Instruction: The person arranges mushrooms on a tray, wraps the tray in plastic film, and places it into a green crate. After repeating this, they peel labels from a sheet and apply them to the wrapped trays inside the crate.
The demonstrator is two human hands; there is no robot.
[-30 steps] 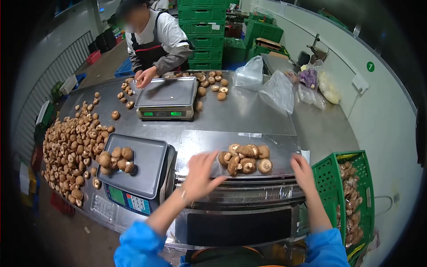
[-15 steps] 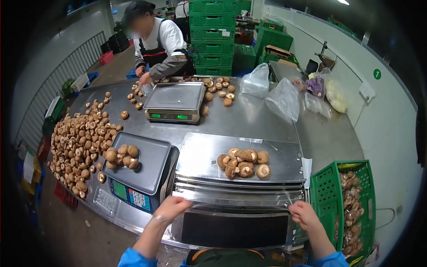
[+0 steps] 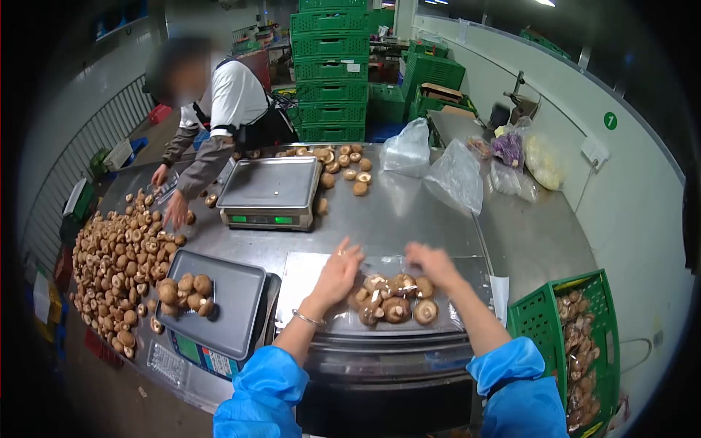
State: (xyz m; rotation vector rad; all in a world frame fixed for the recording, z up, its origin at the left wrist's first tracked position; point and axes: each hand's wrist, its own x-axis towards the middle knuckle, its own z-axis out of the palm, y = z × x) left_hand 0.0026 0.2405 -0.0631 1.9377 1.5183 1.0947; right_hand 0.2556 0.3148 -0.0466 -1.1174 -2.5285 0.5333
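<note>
Clear plastic film (image 3: 454, 314) lies stretched over a cluster of brown mushrooms (image 3: 396, 309) on the metal wrapping plate. My left hand (image 3: 340, 271) is at the film's far left side, fingers bent and closed at its edge. Opposite it, just beyond the mushrooms, my right hand (image 3: 434, 266) has its fingers curled down, pinching the film's far edge. The fingertips are partly hidden and the thin film is hard to follow there. In front of the plate run the metal rollers (image 3: 394, 347) of the wrapping machine.
Several mushrooms rest on a grey scale (image 3: 247, 296), left, beside a large mushroom pile (image 3: 117, 255). A co-worker (image 3: 234, 98) reaches over the table behind a second scale (image 3: 266, 182). Right stands a green crate (image 3: 537, 321) of packed mushrooms; plastic bags (image 3: 456, 175) lie farther back.
Both my hands have moved forward from the rollers to beyond the mushrooms, drawing film over them. The co-worker has leaned left, one hand now near the mushroom pile. The camera view has shifted.
</note>
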